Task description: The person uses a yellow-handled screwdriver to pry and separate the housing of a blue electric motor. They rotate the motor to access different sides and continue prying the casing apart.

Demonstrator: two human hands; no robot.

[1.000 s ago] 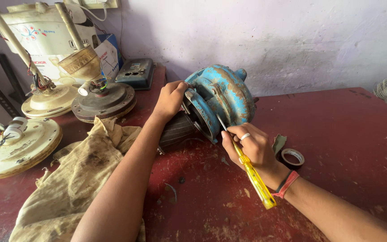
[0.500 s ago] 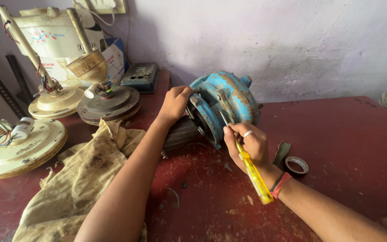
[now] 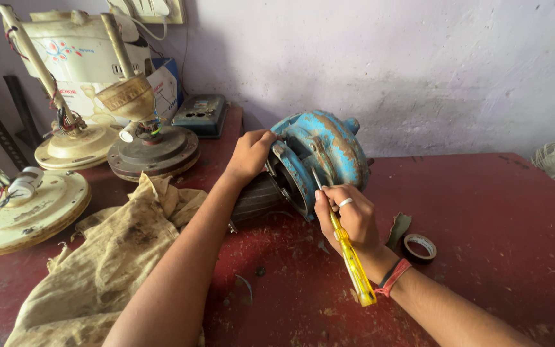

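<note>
Since a moment ago little has shifted: the left hand (image 3: 250, 156) still grips the blue motor housing (image 3: 321, 157) on the table (image 3: 496, 212), right hand (image 3: 349, 218) fingers pinching the yellow screwdriver (image 3: 352, 260) against its rim.

Dirty rag (image 3: 114, 263), tape roll (image 3: 420, 247), fan motors (image 3: 153, 149) on bench.

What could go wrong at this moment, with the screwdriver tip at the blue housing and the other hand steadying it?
1. The left hand grips the blue motor housing close to where the yellow screwdriver tip works; a slip could jab its fingers.
2. The housing lies on its side on the red table, held by that one hand, so it might roll under pressure.
3. The right hand holds the shaft low, which may weaken control.
</note>
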